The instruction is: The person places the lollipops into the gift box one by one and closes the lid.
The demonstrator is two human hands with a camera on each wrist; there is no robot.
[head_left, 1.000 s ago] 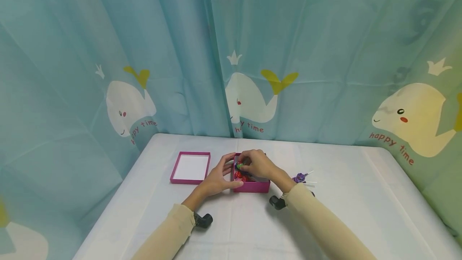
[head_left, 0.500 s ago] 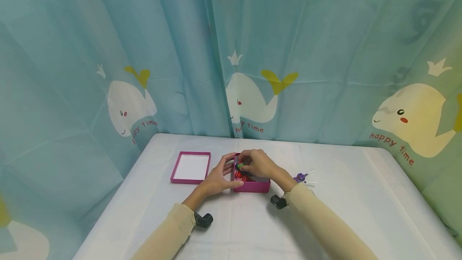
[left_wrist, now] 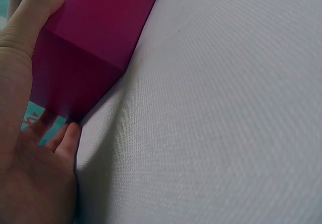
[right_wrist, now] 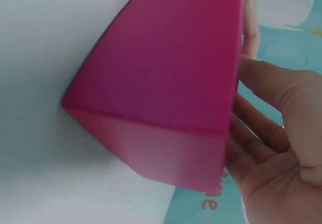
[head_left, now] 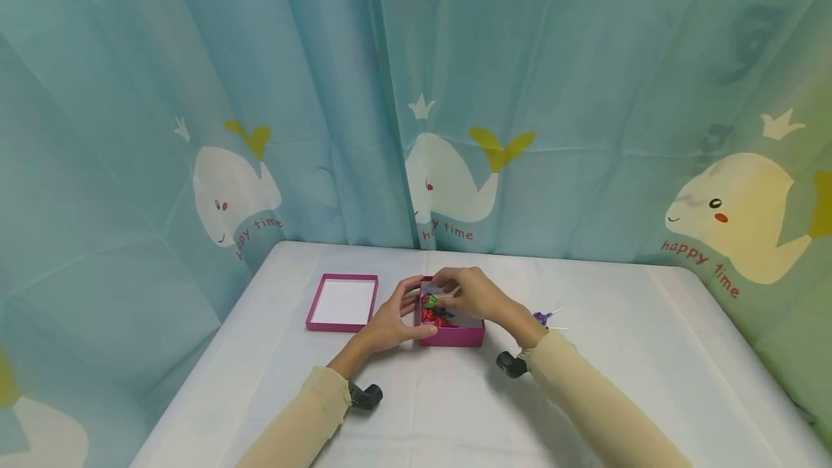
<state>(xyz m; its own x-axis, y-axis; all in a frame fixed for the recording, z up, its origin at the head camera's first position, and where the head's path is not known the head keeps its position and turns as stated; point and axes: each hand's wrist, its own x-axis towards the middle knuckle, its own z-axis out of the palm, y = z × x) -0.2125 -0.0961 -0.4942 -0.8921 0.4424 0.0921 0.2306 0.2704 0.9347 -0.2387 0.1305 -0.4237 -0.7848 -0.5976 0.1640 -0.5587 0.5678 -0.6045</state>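
The magenta box (head_left: 451,338) sits on the tabletop (head_left: 617,381), its rim facing up. Inside, a green wrapped candy (head_left: 429,301) shows more fully beside red wrapped candies (head_left: 434,318), since the right hand (head_left: 477,293) has shifted slightly rightward; that suggests it has let go. This hand's thumb and fingers stand apart over the box, while the left hand (head_left: 388,323) grips its left side. Left of the box lies a shallow lid (head_left: 340,327); right of it, purple lollipops (head_left: 542,318). Beyond those, the tabletop stretches widest; behind the box, its far edge meets the curtain (head_left: 585,92).
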